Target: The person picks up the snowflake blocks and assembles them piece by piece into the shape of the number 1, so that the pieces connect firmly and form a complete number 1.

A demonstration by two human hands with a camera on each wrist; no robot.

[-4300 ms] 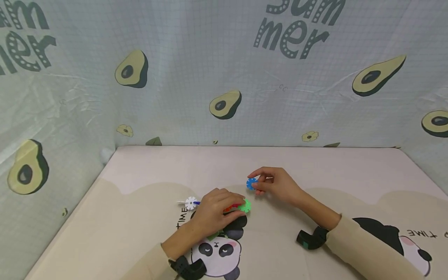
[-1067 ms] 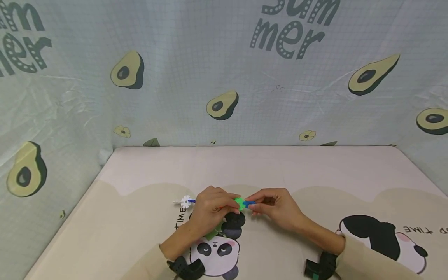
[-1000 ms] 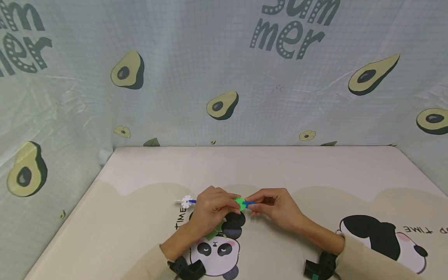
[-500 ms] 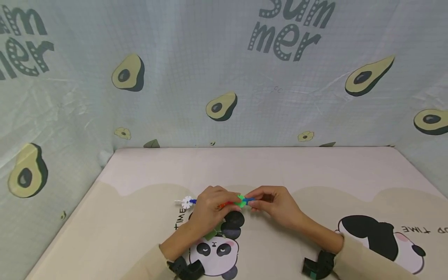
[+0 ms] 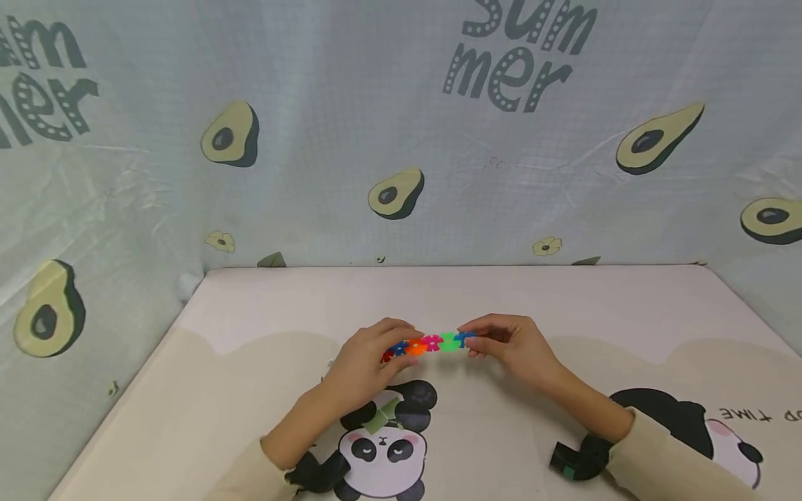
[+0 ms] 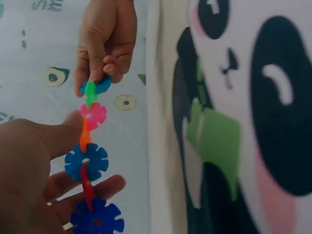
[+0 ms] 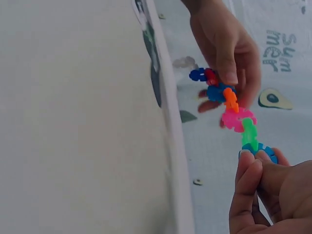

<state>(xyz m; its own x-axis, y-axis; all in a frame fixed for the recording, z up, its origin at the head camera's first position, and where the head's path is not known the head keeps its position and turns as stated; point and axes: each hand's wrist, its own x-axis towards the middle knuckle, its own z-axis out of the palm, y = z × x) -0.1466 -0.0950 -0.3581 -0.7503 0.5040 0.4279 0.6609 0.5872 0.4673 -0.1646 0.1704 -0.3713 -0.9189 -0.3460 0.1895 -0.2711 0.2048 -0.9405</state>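
Note:
A chain of notched plastic discs (image 5: 432, 342) stretches between both hands, slotted together in red, blue, orange, pink, green and blue. My left hand (image 5: 366, 362) holds it near the orange disc (image 6: 85, 130), thumb on one side and fingers behind. A dark blue disc (image 6: 97, 218) hangs at the chain's near end in the left wrist view. With thumb and fingers, my right hand (image 5: 516, 344) pinches the blue end disc (image 7: 265, 152), which joins the green disc (image 7: 249, 134). A blurred whitish disc (image 7: 185, 62) shows past the dark blue one; the left hand mostly hides that end in the head view.
The hands are over a pale table mat (image 5: 489, 431) printed with pandas (image 5: 382, 459). A curtain with avocado prints (image 5: 401, 104) stands behind the table's back edge. Each wrist wears a black camera mount (image 5: 579, 459).
The right hand has brought its blue disc from apart to the green disc's end. Both hands have since moved up in view with the chain, and more of its discs show between them.

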